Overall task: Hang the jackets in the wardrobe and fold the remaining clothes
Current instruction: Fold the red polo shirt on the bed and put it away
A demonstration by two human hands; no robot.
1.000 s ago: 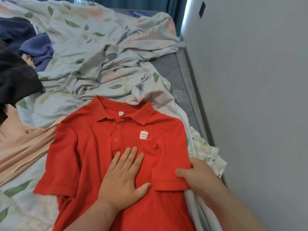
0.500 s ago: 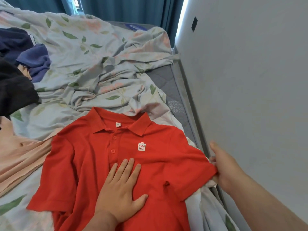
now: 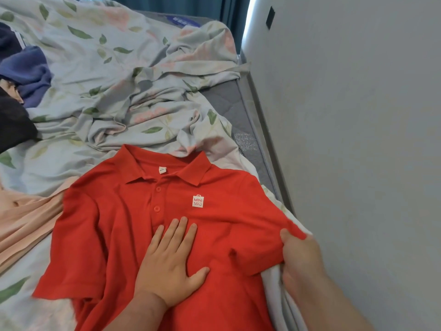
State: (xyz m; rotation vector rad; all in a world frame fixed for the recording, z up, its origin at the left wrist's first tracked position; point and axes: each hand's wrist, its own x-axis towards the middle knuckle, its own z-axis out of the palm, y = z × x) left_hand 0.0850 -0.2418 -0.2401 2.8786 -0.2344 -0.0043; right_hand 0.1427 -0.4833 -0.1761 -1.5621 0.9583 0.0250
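Observation:
A red polo shirt (image 3: 114, 225) with a small white chest logo lies face up on the bed, collar away from me. My left hand (image 3: 169, 263) presses flat on its chest just below the buttons, fingers straight. My right hand (image 3: 299, 256) grips the hem of the shirt's right sleeve, thumb on top, and holds that sleeve stretched out toward the wall. The shirt's other sleeve lies spread at the left.
A rumpled leaf-print sheet (image 3: 119, 91) covers the bed. A pink garment (image 3: 26, 223) lies left of the shirt. Dark blue clothes (image 3: 28, 72) and a black garment (image 3: 14, 123) are piled at the far left. A grey wall (image 3: 358, 139) runs along the bed's right edge.
My right hand pulled the shirt's right sleeve outward toward the wall, so the sleeve went from tucked in to stretched flat. My left hand stayed pressed on the chest.

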